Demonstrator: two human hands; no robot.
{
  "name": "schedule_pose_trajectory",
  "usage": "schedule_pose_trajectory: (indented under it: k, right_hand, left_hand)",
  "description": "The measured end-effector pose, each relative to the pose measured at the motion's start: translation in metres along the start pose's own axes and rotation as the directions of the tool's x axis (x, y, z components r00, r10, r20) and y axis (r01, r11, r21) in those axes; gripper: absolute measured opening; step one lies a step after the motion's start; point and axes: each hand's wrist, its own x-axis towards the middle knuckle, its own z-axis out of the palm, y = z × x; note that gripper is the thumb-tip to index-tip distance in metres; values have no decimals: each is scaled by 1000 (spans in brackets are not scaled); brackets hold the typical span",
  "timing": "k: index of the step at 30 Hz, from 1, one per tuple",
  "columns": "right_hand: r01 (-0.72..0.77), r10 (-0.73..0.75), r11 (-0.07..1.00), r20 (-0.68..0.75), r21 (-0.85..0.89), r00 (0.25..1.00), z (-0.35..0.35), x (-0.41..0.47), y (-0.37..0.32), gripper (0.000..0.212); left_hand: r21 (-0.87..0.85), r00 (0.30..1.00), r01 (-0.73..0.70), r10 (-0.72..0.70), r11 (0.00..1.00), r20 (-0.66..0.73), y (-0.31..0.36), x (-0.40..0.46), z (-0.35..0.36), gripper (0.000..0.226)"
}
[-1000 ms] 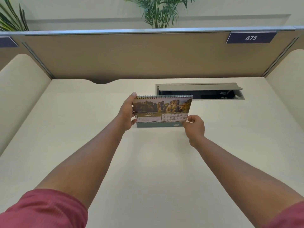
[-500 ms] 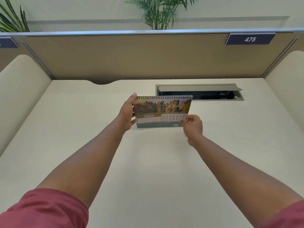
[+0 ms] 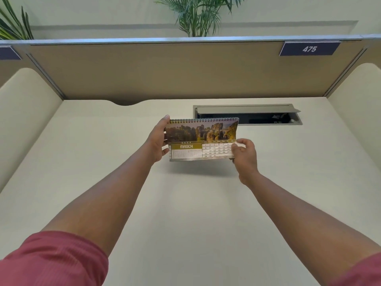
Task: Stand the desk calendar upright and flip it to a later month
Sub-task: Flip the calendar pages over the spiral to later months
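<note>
The desk calendar (image 3: 201,139) is spiral-bound along its top edge and shows a rocky landscape photo above the MARCH grid. It is upright, facing me, over the middle of the cream desk (image 3: 185,213). My left hand (image 3: 157,141) grips its left end, thumb in front and a fingertip at the top corner. My right hand (image 3: 244,154) pinches the lower right corner of the March page, which is lifted toward me off the pages behind. The calendar's base is hidden behind the raised page.
A grey cable tray with its lid open (image 3: 247,115) is set into the desk just behind the calendar. A tan partition (image 3: 165,69) with a "475" plate (image 3: 309,49) closes the back. Padded side panels (image 3: 24,112) flank the desk. Plants rise behind.
My right hand has pulled the bottom edge of the March page forward and up, covering the green base that showed earlier. The left hand has held its grip in place.
</note>
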Motion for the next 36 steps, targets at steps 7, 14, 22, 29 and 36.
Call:
schedule_pose_trajectory:
  k: [7,14,22,29,36]
  right_hand:
    - [69,-92,923,41,379,995,-3,-19,-61,23]
    - [82,-192,776,111,625,975,0,-12,-107,35]
    - [225,-301,829,69,512,951,10,7,-123,24]
    - [295,-315,945,156,138,936,19,24,-125,85]
    - [334,-276,832,193,-442,942,24,24,-90,15]
  left_hand:
    - [-47,1000,27,-27,999,2,-1,3,-10,76]
    - [-134,997,49,-57,990,-57,-4,7,-13,44]
    - [26,987,-94,96,995,-130,-4,12,-2,25]
    - [40,957,-261,264,965,-117,-16,17,-4,72]
    - [80,960,-186,198,979,-198,-8,23,-3,72]
